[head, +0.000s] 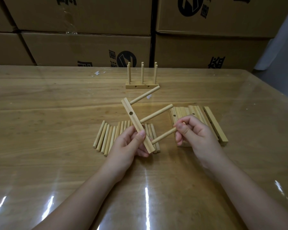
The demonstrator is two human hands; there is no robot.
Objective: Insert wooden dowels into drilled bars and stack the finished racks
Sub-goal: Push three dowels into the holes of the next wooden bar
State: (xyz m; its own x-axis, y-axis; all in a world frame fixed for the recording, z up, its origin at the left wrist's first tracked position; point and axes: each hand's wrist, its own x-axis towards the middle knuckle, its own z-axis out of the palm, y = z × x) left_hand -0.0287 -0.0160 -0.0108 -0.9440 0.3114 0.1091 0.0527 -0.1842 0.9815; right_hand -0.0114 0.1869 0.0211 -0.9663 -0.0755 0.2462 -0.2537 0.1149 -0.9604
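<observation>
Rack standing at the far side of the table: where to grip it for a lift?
Take the rack by the short ends of its base bar, coming in from left and right. The bar lies flat on the table with dowels upright along its top, so the top is crowded, while both ends look bare and flat.

We see a wooden table (56, 100) under glossy clear film. On it lie a row of loose dowels (106, 138) near the middle, a pile of drilled bars (213, 125) just right of them, and 1 finished rack (142, 85) standing farther back, its 6 pegs (142, 73) upright.
</observation>
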